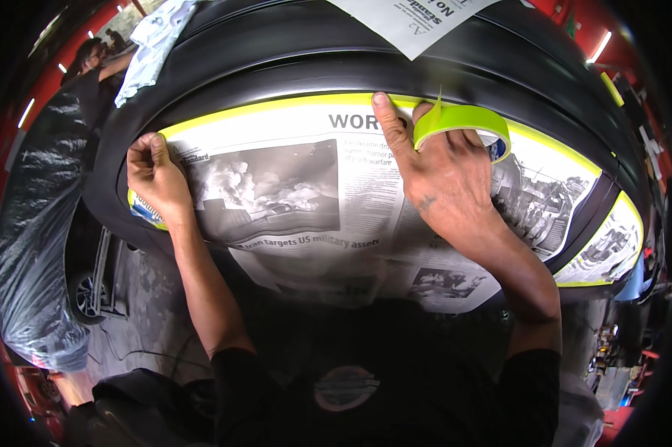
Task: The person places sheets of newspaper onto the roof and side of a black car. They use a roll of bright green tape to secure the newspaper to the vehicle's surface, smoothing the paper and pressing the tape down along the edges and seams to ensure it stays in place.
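Note:
A sheet of newspaper [269, 186] covers a window-shaped area of a black car body, bordered along the top by yellow-green masking tape [276, 106]. At the sheet's left end, my left hand [159, 179] is closed, thumb and fingers pinched at the taped corner. My right hand [451, 175] lies over the upper right part of the sheet. Its index finger presses on the top tape strip, while the curled fingers hold a roll of yellow-green masking tape [466, 119]. A short pointed end of tape sticks up from the roll. Some fingers are hidden behind it.
Another taped newspaper panel [604, 242] sits to the right. A white printed sheet [414, 26] lies on the black bodywork [276, 67] above. At the left, another person [90, 63] stands near a plastic-draped shape [42, 223]. A car wheel [89, 294] shows below.

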`<action>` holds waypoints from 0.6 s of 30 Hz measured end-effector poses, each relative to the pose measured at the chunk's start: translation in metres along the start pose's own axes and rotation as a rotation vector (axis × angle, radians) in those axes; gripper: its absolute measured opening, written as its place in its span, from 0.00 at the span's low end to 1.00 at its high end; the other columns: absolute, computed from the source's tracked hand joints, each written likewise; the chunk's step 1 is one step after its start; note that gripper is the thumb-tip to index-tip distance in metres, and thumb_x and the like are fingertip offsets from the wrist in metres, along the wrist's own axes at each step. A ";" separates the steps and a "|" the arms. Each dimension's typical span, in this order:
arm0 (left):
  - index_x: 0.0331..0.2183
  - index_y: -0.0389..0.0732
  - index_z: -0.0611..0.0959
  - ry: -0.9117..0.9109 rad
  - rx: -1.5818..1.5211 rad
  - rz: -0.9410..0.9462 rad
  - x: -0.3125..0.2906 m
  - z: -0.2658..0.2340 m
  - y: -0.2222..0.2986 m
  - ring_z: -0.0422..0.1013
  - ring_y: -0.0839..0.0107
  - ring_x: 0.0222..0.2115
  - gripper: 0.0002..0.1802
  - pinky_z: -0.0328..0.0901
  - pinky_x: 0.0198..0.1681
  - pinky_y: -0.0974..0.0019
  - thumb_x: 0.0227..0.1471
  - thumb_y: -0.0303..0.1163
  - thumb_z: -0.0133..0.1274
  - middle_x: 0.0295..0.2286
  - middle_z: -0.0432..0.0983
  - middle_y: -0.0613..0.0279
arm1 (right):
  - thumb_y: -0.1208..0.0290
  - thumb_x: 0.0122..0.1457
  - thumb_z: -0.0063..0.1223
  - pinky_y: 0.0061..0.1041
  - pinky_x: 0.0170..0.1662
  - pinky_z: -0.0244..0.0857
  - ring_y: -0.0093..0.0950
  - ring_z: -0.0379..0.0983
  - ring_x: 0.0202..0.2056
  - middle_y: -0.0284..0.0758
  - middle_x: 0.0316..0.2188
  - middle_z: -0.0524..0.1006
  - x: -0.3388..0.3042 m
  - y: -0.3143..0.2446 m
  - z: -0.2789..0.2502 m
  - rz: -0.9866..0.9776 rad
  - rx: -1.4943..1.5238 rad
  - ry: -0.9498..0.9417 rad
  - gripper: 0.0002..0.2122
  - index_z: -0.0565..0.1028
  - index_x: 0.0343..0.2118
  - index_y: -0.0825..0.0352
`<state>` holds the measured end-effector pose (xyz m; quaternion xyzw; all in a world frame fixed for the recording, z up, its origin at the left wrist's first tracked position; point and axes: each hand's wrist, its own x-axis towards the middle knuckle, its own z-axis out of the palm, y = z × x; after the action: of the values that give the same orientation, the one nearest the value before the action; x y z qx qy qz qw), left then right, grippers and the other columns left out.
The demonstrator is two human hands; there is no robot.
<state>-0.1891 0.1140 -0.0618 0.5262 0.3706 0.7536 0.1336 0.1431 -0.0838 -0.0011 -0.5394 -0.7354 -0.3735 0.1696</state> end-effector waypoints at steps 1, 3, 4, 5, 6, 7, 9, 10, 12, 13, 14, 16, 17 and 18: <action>0.38 0.32 0.83 0.002 0.005 0.018 0.000 0.001 0.001 0.74 0.77 0.35 0.02 0.68 0.43 0.73 0.63 0.20 0.58 0.34 0.81 0.63 | 0.81 0.55 0.57 0.41 0.41 0.75 0.43 0.78 0.39 0.54 0.43 0.80 0.001 -0.001 0.001 -0.004 0.000 -0.001 0.29 0.73 0.63 0.69; 0.37 0.32 0.81 0.006 0.013 0.054 -0.001 0.004 0.007 0.72 0.80 0.32 0.01 0.68 0.36 0.77 0.63 0.19 0.58 0.32 0.79 0.65 | 0.80 0.55 0.58 0.40 0.41 0.75 0.43 0.78 0.38 0.54 0.42 0.80 0.003 -0.003 0.002 -0.010 -0.004 -0.004 0.29 0.73 0.63 0.70; 0.37 0.32 0.81 0.005 0.022 0.056 -0.002 0.004 0.008 0.72 0.80 0.31 0.01 0.68 0.36 0.77 0.63 0.19 0.58 0.32 0.79 0.65 | 0.80 0.55 0.58 0.40 0.41 0.75 0.43 0.78 0.38 0.54 0.42 0.80 0.004 -0.004 0.003 -0.012 -0.005 -0.003 0.29 0.73 0.63 0.70; 0.37 0.32 0.81 0.004 0.031 0.058 -0.002 0.004 0.009 0.71 0.80 0.31 0.01 0.67 0.36 0.77 0.64 0.19 0.58 0.32 0.79 0.65 | 0.80 0.55 0.58 0.40 0.41 0.75 0.43 0.78 0.38 0.54 0.42 0.80 0.005 -0.005 0.003 -0.014 -0.007 -0.002 0.29 0.73 0.63 0.70; 0.37 0.32 0.81 0.003 0.039 0.060 -0.003 0.003 0.010 0.71 0.81 0.31 0.01 0.67 0.36 0.77 0.64 0.19 0.57 0.32 0.79 0.65 | 0.80 0.55 0.58 0.40 0.41 0.75 0.43 0.78 0.38 0.54 0.43 0.80 0.006 -0.006 0.003 -0.018 -0.011 -0.001 0.29 0.74 0.63 0.70; 0.37 0.32 0.81 0.004 0.050 0.056 -0.004 0.003 0.010 0.71 0.81 0.30 0.01 0.67 0.35 0.77 0.64 0.19 0.57 0.32 0.78 0.65 | 0.80 0.55 0.58 0.40 0.41 0.75 0.43 0.78 0.38 0.54 0.43 0.80 0.007 -0.006 0.004 -0.021 -0.016 -0.001 0.29 0.74 0.63 0.70; 0.37 0.32 0.80 0.006 0.070 0.046 -0.007 0.003 0.011 0.69 0.82 0.29 0.01 0.66 0.33 0.78 0.64 0.19 0.57 0.31 0.78 0.66 | 0.81 0.54 0.58 0.39 0.39 0.73 0.41 0.76 0.37 0.49 0.42 0.78 0.008 -0.007 0.006 -0.015 -0.008 0.026 0.30 0.72 0.65 0.66; 0.37 0.34 0.80 0.001 0.042 0.009 -0.010 0.001 0.011 0.67 0.84 0.27 0.01 0.63 0.29 0.79 0.64 0.19 0.57 0.30 0.77 0.67 | 0.81 0.54 0.58 0.39 0.38 0.71 0.40 0.74 0.36 0.45 0.40 0.75 0.007 -0.007 0.010 -0.007 0.007 0.052 0.33 0.71 0.67 0.63; 0.37 0.34 0.80 0.030 0.008 -0.014 -0.012 0.000 0.013 0.67 0.84 0.26 0.02 0.63 0.28 0.79 0.64 0.19 0.57 0.30 0.77 0.67 | 0.81 0.54 0.58 0.39 0.38 0.71 0.40 0.74 0.36 0.45 0.40 0.75 0.008 -0.008 0.010 -0.011 0.018 0.048 0.33 0.71 0.67 0.63; 0.37 0.34 0.79 0.045 -0.011 -0.028 -0.014 0.000 0.013 0.66 0.85 0.25 0.02 0.62 0.27 0.79 0.64 0.19 0.57 0.30 0.76 0.68 | 0.80 0.54 0.58 0.40 0.39 0.73 0.41 0.76 0.37 0.49 0.42 0.77 0.010 -0.008 0.007 -0.023 0.012 0.016 0.31 0.72 0.65 0.66; 0.37 0.34 0.79 0.044 -0.031 -0.037 -0.016 -0.002 0.013 0.66 0.85 0.25 0.02 0.62 0.27 0.79 0.64 0.20 0.57 0.30 0.76 0.68 | 0.80 0.53 0.58 0.41 0.41 0.74 0.43 0.78 0.38 0.54 0.43 0.80 0.011 -0.008 0.005 -0.036 0.007 -0.016 0.30 0.73 0.63 0.69; 0.38 0.35 0.79 0.043 -0.073 -0.055 -0.018 -0.005 0.013 0.66 0.85 0.24 0.02 0.62 0.26 0.79 0.64 0.20 0.57 0.30 0.76 0.68 | 0.80 0.53 0.57 0.41 0.40 0.74 0.42 0.77 0.37 0.53 0.41 0.80 0.012 -0.009 0.005 -0.030 0.019 -0.018 0.30 0.73 0.63 0.69; 0.38 0.35 0.79 0.036 -0.072 -0.061 -0.018 -0.005 0.013 0.66 0.84 0.24 0.02 0.62 0.26 0.79 0.64 0.20 0.57 0.29 0.76 0.68 | 0.80 0.52 0.57 0.41 0.40 0.74 0.42 0.77 0.37 0.52 0.41 0.80 0.013 -0.010 0.005 -0.028 0.025 -0.018 0.31 0.72 0.64 0.69; 0.38 0.35 0.79 0.028 -0.070 -0.067 -0.017 -0.005 0.014 0.66 0.84 0.24 0.02 0.62 0.26 0.79 0.64 0.20 0.57 0.29 0.76 0.68 | 0.80 0.52 0.57 0.41 0.40 0.74 0.42 0.77 0.36 0.51 0.40 0.79 0.013 -0.010 0.005 -0.030 0.022 -0.028 0.31 0.72 0.64 0.68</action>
<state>-0.1835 0.0924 -0.0648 0.4978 0.3633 0.7686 0.1717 0.1295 -0.0730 0.0009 -0.5314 -0.7499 -0.3602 0.1597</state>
